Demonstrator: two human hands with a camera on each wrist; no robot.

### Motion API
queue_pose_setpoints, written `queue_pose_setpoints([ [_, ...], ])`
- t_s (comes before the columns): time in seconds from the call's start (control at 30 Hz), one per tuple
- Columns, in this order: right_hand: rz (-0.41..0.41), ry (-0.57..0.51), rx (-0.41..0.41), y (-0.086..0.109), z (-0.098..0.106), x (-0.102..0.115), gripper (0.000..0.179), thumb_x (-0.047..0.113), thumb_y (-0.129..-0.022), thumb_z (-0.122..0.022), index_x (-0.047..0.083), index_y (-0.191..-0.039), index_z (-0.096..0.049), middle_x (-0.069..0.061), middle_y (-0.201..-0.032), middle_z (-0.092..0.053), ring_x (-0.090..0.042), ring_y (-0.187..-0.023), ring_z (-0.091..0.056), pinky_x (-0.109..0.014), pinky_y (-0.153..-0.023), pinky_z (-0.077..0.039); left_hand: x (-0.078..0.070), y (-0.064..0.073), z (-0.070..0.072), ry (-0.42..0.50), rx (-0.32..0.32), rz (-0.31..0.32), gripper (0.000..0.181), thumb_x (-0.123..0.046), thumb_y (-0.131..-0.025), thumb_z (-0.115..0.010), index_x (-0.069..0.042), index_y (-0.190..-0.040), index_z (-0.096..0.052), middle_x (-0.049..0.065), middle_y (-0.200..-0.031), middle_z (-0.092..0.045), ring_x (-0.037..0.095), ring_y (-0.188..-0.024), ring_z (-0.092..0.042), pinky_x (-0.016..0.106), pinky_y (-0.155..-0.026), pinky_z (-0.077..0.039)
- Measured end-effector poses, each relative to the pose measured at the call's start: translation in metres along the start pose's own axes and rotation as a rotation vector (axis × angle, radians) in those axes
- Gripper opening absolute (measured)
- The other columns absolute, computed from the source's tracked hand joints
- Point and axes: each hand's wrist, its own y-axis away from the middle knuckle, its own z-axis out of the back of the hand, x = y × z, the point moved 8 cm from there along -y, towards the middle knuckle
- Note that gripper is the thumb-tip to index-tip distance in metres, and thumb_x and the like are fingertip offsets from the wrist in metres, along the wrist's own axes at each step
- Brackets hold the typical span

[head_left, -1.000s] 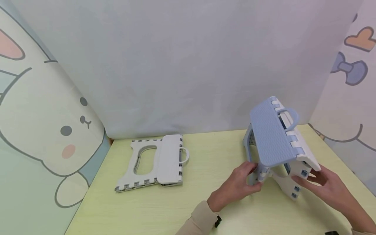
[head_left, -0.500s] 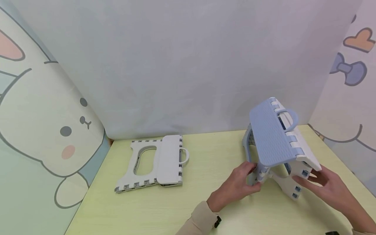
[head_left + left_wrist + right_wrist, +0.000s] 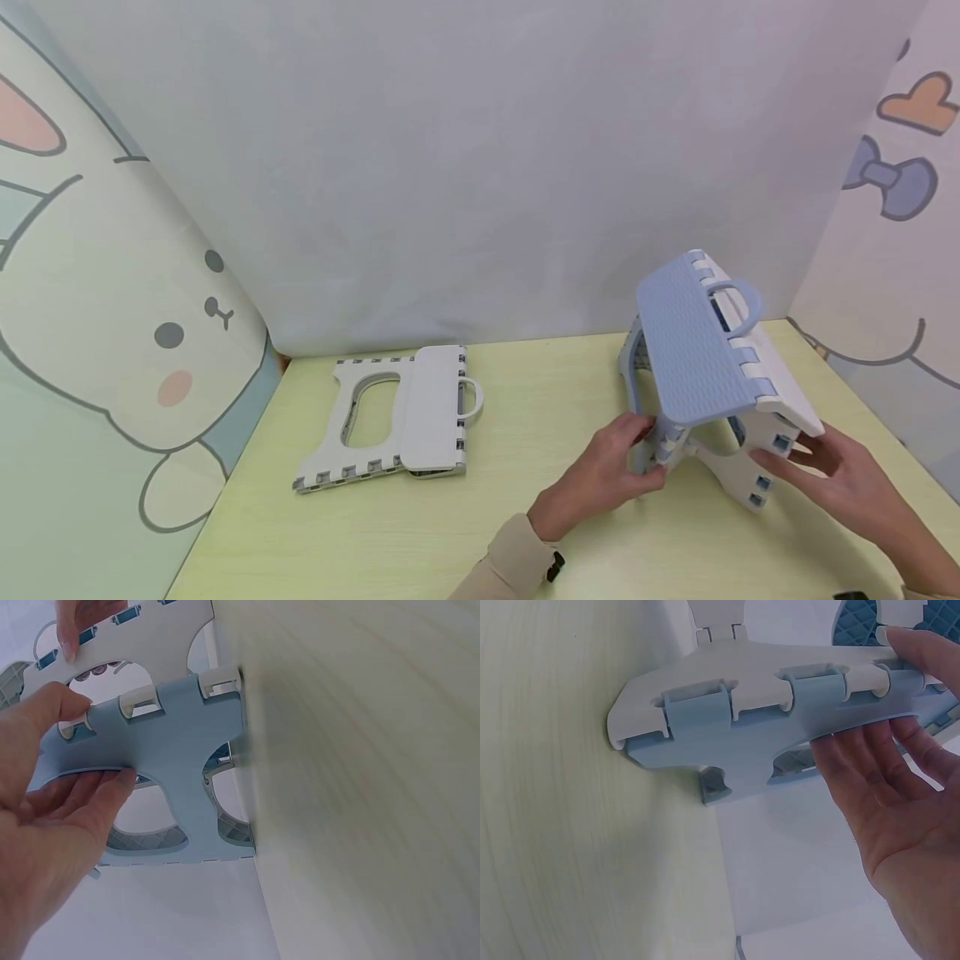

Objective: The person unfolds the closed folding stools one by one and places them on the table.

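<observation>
A blue and white folding step stool point(image 3: 690, 342) stands on the right of the table, its seat bent into a peak like a roof and its legs partly spread. The blue seat half slopes left, the white half right, and a blue loop handle point(image 3: 738, 307) sticks out at the fold. My left hand point(image 3: 600, 479) grips the blue leg panel point(image 3: 172, 739), thumb at its hinged edge and fingers through its opening. On the opposite side, my right hand point(image 3: 840, 479) holds the other leg panel point(image 3: 757, 724), fingers curled under the blue edge and thumb over the white hinge side.
A second, white folding stool point(image 3: 438, 408) lies folded flat on the left of the pale yellow table point(image 3: 360, 542). A grey-white wall sheet point(image 3: 487, 167) rises behind the table, with cartoon-printed panels at both sides.
Almost nothing differs. The white side of the stool and my right hand have shifted very slightly right; my left hand keeps its grip in place.
</observation>
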Motion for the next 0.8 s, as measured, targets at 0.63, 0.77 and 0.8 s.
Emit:
queue_pose_setpoints([
  [0.63,0.003,0.0,-0.003,0.0018,0.0032,-0.0029,0.077,-0.011,-0.086,-0.075,0.015,-0.154,-0.047,0.031,-0.13,-0.055,0.014,-0.108,-0.058,-0.008,-0.079,-0.051,0.0026,0.0003,0.0004,0.012,0.021,0.021,0.046,-0.005,-0.09,-0.074,0.001,-0.132,-0.055,0.009,-0.12,-0.061,0.009,-0.112,-0.06,0.011,-0.095,-0.047],
  [0.77,-0.014,0.006,0.003,0.0014,0.0038,-0.005,0.077,-0.009,-0.087,-0.076,0.017,-0.154,-0.047,0.032,-0.129,-0.054,0.015,-0.108,-0.057,-0.008,-0.078,-0.051,0.003,0.0003,0.0004,0.016,0.024,0.023,0.047,-0.005,-0.09,-0.074,0.001,-0.132,-0.055,0.008,-0.121,-0.06,0.009,-0.114,-0.059,0.012,-0.096,-0.047],
  [0.8,-0.018,0.013,0.003,0.0011,0.0042,-0.0057,0.077,-0.008,-0.087,-0.076,0.017,-0.154,-0.046,0.033,-0.129,-0.053,0.016,-0.107,-0.056,-0.008,-0.078,-0.051,0.0031,0.0003,0.0004,0.017,0.026,0.023,0.047,-0.005,-0.09,-0.074,0.001,-0.133,-0.055,0.008,-0.121,-0.06,0.009,-0.114,-0.059,0.012,-0.096,-0.047],
])
